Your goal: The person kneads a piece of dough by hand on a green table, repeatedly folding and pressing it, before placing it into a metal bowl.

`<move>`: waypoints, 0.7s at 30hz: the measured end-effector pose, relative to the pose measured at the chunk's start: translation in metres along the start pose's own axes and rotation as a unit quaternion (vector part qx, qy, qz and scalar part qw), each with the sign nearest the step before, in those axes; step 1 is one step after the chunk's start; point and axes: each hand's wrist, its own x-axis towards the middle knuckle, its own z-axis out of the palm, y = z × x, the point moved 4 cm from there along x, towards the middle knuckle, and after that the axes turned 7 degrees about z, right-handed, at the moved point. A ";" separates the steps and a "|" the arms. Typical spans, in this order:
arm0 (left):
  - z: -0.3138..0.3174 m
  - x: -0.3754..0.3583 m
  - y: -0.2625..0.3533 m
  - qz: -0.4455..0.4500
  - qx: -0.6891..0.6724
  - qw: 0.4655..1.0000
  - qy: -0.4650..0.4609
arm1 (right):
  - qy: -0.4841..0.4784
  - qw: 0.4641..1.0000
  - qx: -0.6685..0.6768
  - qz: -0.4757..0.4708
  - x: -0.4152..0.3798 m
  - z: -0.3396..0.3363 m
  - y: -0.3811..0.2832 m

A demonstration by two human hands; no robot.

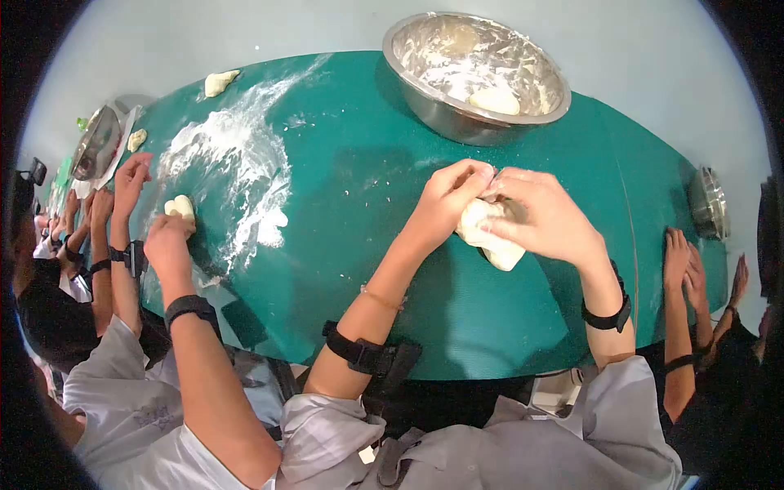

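Between my two hands is a lump of pale dough (500, 245), held just above the green mat. My left hand (457, 192) has its fingers closed on the dough's upper left side. From the right, my right hand (539, 214) curls over the same lump, thumb across its front. The fingertips of both hands meet at the top of the dough, where part of it is hidden. Beyond my hands stands a large steel bowl (441, 114), dusted with flour inside and holding another dough piece (494, 100).
Flour (233, 163) is spread over the green mat (343, 245) at the left. A co-worker's hand (167, 245) touches dough (180, 209) there. More dough (219, 82) lies at the back left. Other people's hands (676, 257) and a steel bowl (709, 202) are at the right.
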 end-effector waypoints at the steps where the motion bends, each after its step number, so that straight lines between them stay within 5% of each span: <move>1: 0.001 -0.001 0.000 -0.001 -0.015 1.000 0.000 | 0.004 1.000 0.011 -0.001 0.003 -0.003 -0.001; 5: -0.002 -0.003 0.000 -0.059 0.030 0.997 -0.025 | 0.132 0.989 0.067 -0.017 0.026 -0.040 -0.006; 9: -0.004 -0.004 -0.004 -0.076 0.036 0.996 -0.029 | 0.186 0.977 -0.096 0.036 0.089 -0.081 0.026; 11: -0.003 -0.005 0.000 -0.086 0.038 0.995 -0.027 | 0.121 0.985 -0.122 0.025 0.132 -0.079 0.081; 15: -0.006 -0.006 0.000 -0.086 0.058 0.994 -0.040 | -0.215 0.919 -0.246 0.221 0.171 -0.057 0.152; 18: -0.011 -0.007 -0.002 -0.097 0.065 0.992 -0.054 | -0.280 0.890 -0.260 0.250 0.184 -0.055 0.172; 21: -0.008 -0.009 0.001 -0.123 0.050 0.990 -0.046 | -0.279 0.896 -0.052 0.341 0.177 -0.061 0.155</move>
